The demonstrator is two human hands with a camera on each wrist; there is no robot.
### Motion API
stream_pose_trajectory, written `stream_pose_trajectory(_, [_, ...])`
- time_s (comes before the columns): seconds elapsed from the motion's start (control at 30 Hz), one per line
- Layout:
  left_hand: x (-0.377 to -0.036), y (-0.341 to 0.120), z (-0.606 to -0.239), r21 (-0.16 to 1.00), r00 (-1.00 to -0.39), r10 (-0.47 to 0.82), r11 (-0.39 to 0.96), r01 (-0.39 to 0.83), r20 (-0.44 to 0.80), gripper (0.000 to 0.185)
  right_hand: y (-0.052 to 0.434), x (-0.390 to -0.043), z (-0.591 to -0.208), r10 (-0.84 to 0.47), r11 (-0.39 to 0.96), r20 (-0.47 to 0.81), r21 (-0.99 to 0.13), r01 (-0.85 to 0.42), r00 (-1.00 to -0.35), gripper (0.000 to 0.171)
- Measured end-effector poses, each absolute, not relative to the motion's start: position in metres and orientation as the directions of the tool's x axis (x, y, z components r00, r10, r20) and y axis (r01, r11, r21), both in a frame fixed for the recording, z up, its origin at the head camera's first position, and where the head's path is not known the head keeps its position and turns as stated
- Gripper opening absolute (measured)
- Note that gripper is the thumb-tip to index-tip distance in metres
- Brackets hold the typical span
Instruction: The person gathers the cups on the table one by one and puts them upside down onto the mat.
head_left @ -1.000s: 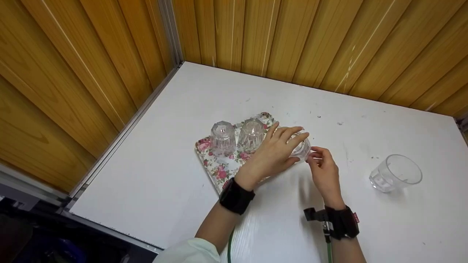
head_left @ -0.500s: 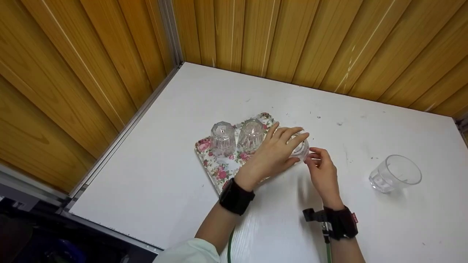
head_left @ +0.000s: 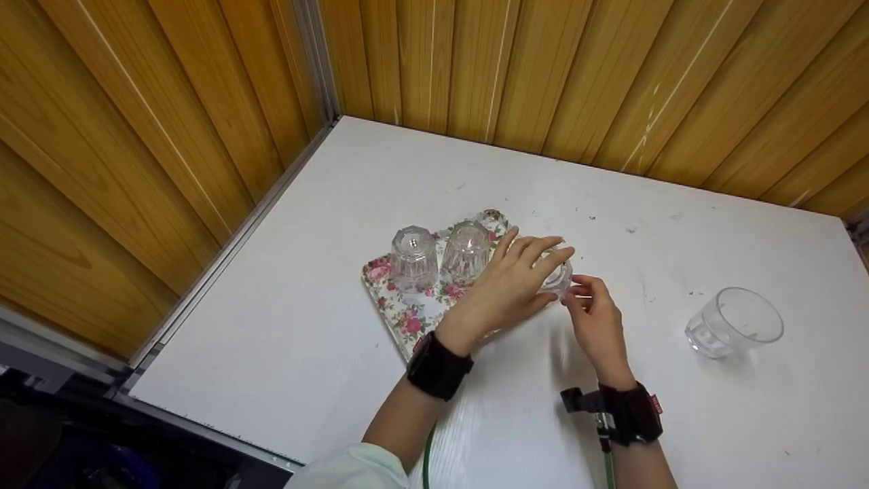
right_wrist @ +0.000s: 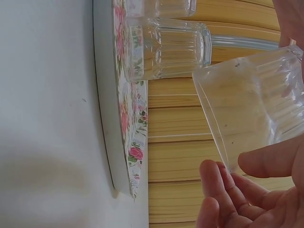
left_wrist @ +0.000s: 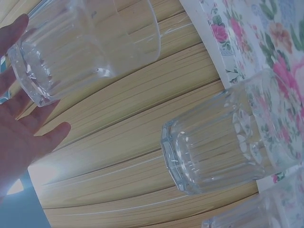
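Left to right, head view. Centre of frame: floral tray [head_left: 409, 311] on the white table [head_left: 271, 333]. On its far part, two glasses are in place, both mouth down: first glass [head_left: 413, 258] toward the left, second glass [head_left: 466, 252] just beside it. I'd count those two as done.

Right of them, just right of centre: left hand [head_left: 508, 282], fingers spread over the base end of the third glass [right_wrist: 252, 107], gripping it there. Right hand [head_left: 599, 319] is just to its right, thumb and fingertips pinching the same glass at the rim. Third glass is mouth down and tilted; right wrist view shows its rim clear of the tray surface, so not placed yet. Call it in progress.

Right side of frame: fourth glass [head_left: 734, 323] stands upright on the table, well apart from the tray, neither hand on it. Looks untouched as work goes.

Tally, my read: two set, one in hand, one outstanding. Left hand covers part of the tray, can't tell what's under there.
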State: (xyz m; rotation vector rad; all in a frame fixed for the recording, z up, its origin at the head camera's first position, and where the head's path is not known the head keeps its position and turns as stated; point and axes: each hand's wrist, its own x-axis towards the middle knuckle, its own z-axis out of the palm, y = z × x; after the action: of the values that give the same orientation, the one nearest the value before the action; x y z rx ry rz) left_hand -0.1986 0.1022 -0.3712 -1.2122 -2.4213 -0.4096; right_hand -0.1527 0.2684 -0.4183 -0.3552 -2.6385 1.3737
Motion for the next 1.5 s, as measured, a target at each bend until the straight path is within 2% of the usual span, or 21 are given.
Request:
stream_pose_trajectory(1.03, [-0.2010,0.1021,-0.3725,0.111,-0.529,0.689,0.554,0.825,0.496,0.058,0.2624,-0.1530,-0.4239,0.233,0.544,0.017,-0.831,0.116,-0.972,0.033])
stream_pose_trajectory(1.5, [-0.2010,0.1006,-0.3739,0.125,-0.547,0.685,0.564,0.816,0.481,0.057,0.2602,-0.1543,-0.4274,0.222,0.572,0.010,-0.811,0.122,-0.975,0.033])
